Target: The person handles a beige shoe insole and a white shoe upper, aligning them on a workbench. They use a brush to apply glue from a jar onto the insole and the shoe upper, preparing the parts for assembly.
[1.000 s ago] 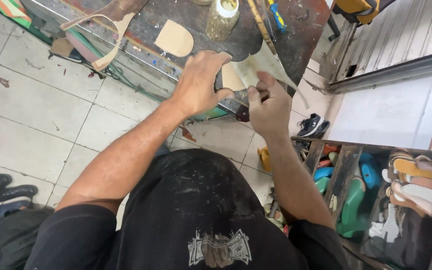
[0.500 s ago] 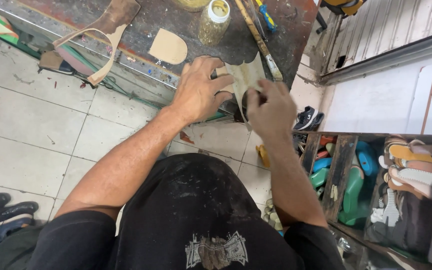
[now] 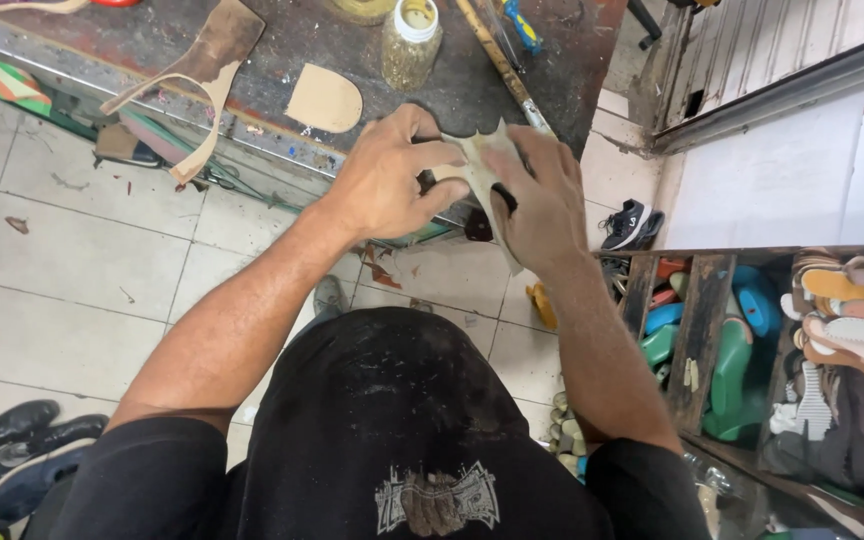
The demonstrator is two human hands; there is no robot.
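a thin pale leather piece point(image 3: 480, 160) is held between both hands at the near edge of the dark workbench point(image 3: 372, 60), just above the tiled floor point(image 3: 62, 260). the left hand point(image 3: 387, 180) is closed over the piece's left side, fingers curled and thumb pressed on top; the right hand point(image 3: 542, 200) is pinched on its right side, fingers folded round the edge. a dark object under the right hand is glimpsed, but what it is cannot be told. compared with half a second ago, the piece has been turned up and spread wider between the hands, so more of its pale face is shown, and the hands have been drawn a little closer to the body. a tan sole-shaped cutout point(image 3: 324, 98) and a jar point(image 3: 412, 42) are left untouched on the bench, well apart from the hands. shelves of coloured shoe lasts point(image 3: 742, 350) are seen at the right.
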